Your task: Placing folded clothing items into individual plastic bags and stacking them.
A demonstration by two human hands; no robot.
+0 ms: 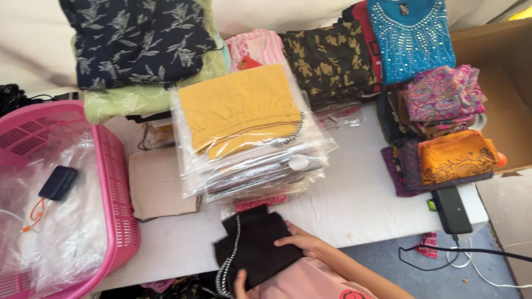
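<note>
1. White cloth covers the table [366, 194]; grey floor shows at the lower right, with cables lying on it.
2. At the left, one pink basket [119, 221] holds clear plastic bags and one dark blue pouch [58, 182].
3. At the right edge stands one cardboard box [499, 72]; I cannot tell what is inside.
4. One stack of bagged clothes [249, 138] sits mid-table, a yellow garment on top; five or so folded piles lie behind and beside it.
5. One black cloth [255, 243] lies at the near edge. The right hand [299, 241] rests flat on it, fingers spread; the left hand [241, 282] pinches its lower edge.
</note>
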